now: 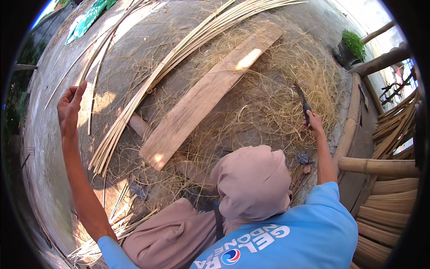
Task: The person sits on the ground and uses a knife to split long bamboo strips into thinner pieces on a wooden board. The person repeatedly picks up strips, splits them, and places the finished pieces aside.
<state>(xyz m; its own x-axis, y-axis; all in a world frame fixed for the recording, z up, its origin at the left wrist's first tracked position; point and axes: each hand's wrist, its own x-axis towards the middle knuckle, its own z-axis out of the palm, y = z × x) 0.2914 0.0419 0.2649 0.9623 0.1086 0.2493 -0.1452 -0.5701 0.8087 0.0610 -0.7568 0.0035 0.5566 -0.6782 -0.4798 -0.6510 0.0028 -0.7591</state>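
Observation:
My left hand is raised at the left, its fingers closed on one end of a long thin bamboo strip that runs away toward the far edge. At the right, my right hand grips a knife by its dark handle, the blade pointing away from me above a heap of fine curled shavings. Between the hands, a flat wooden board slants from near my knee, covered in dusty pink cloth, to the far right. The knife and strip are apart.
A bundle of pale bamboo strips lies left of the board. Bamboo rails and stacked split strips line the right side. A potted plant stands at the far right. A green-and-white sheet lies at the far left.

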